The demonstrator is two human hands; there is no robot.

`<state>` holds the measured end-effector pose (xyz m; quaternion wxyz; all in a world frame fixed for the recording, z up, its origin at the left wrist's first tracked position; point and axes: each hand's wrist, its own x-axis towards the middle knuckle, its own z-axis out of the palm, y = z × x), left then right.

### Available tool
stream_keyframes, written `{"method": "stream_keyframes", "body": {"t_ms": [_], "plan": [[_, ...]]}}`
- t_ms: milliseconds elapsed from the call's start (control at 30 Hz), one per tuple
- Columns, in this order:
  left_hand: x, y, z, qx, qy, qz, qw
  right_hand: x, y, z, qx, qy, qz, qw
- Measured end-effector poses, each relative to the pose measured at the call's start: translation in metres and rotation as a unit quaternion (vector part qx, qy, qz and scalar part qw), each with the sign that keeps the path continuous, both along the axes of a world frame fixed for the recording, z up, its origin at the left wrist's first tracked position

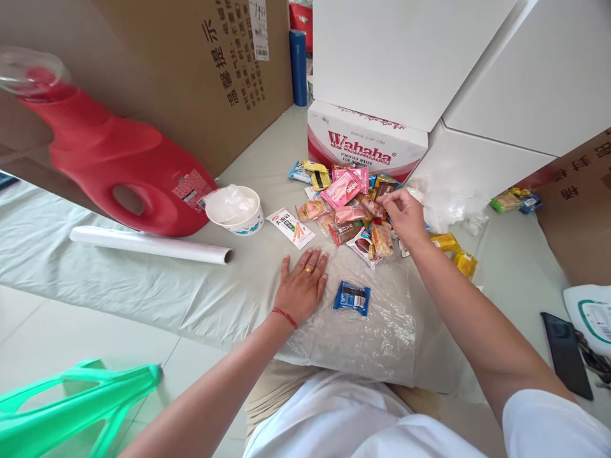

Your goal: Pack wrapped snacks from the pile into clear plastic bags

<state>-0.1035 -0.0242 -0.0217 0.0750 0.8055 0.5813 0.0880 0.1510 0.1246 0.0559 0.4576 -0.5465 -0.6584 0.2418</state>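
A heap of small wrapped snacks (pixel 346 213) lies in front of the Wahaba carton. My right hand (pixel 403 213) reaches to the right side of this heap, fingers pinched together among brown packets; what is between the fingertips cannot be made out. Flat on the cloth and the edge of a clear plastic sheet, my left hand (pixel 303 283) rests with fingers spread, holding nothing. Right of it, a blue packet (pixel 352 298) lies alone on the clear plastic sheet (pixel 382 331). A white snack packet (pixel 290 228) with red print lies just beyond my left fingertips.
At left stand a red jug (pixel 128 159), a paper bowl (pixel 255 219) holding crumpled plastic, and a roll of film (pixel 150 245). Behind is a white-and-red carton (pixel 405 156). Yellow packets (pixel 446 242) lie near my right forearm. A phone (pixel 566 353) is far right; a green stool (pixel 81 407) stands below.
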Motion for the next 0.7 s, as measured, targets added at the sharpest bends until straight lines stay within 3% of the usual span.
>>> {"method": "stream_keyframes", "body": {"t_ms": [67,133,200,267,367,467,600,700], "plan": [[0.0,0.0,0.0,0.003,-0.003,0.0,1.0,0.007,-0.01,-0.003,-0.046,0.095,-0.001,0.994],[0.0,0.0,0.0,0.004,-0.005,-0.001,1.0,0.012,-0.017,-0.004,-0.064,0.087,-0.025,0.994],[0.0,0.0,0.0,0.003,-0.007,-0.002,1.0,0.015,-0.021,-0.003,-0.06,0.024,-0.026,0.998],[0.0,0.0,0.0,0.003,-0.009,-0.002,1.0,0.017,-0.023,0.0,-0.044,-0.073,0.019,0.996],[0.0,0.0,-0.001,0.005,-0.009,-0.003,1.0,0.016,-0.021,0.001,-0.017,-0.254,0.076,0.964],[0.0,0.0,-0.001,0.01,-0.007,-0.003,1.0,0.017,-0.017,-0.001,-0.023,-0.346,0.055,0.936],[0.001,0.0,0.002,0.008,-0.009,0.002,1.0,0.029,-0.027,0.006,0.008,-0.257,-0.004,0.966],[0.002,-0.001,0.004,0.007,-0.016,0.006,1.0,0.04,-0.054,0.02,-0.012,-0.129,0.066,0.989]]}}
